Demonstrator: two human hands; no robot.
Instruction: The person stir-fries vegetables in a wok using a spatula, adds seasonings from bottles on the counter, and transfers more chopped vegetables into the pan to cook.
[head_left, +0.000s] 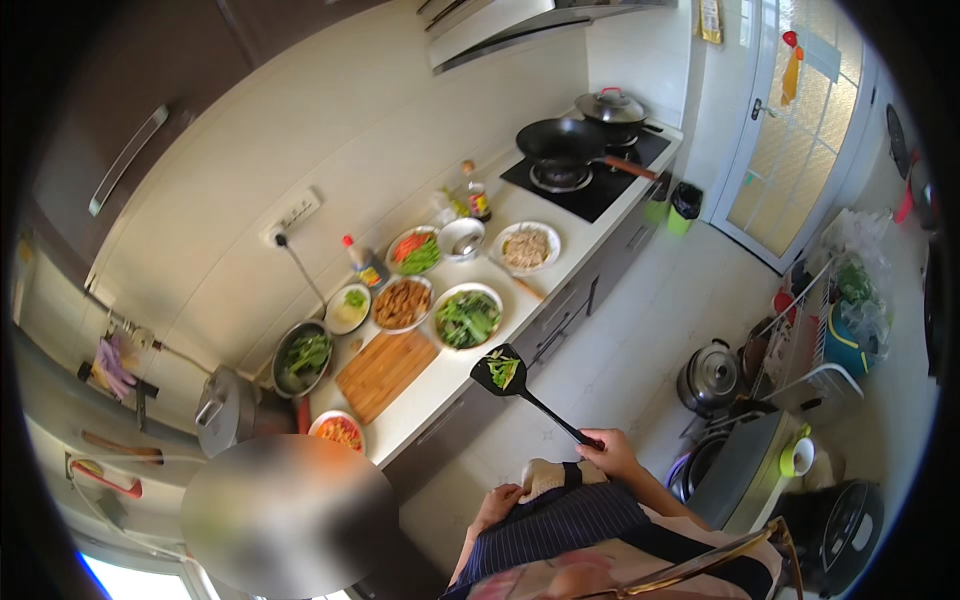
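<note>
My right hand (611, 452) grips the handle of a black spatula (555, 416). Chopped green pieces with pale bits (501, 370) lie on its blade, held out past the counter's front edge. My left hand (499, 506) rests by the striped apron (547, 536), its fingers partly hidden, so whether it holds cloth is unclear. Beside it shows a cream fuzzy thing (551, 478) with a dark band. Ahead on the counter are a bowl of leafy greens (468, 316), a bowl of browned meat pieces (403, 303) and a wooden cutting board (388, 375).
A black wok (562, 142) and a lidded pan (611, 107) stand on the gas hob (592, 176). Further bowls include shredded meat (526, 249) and chopped red peppers (339, 433). Behind my right arm is a rack (802, 322) near a steel pot (711, 375). A blurred patch hides the lower left.
</note>
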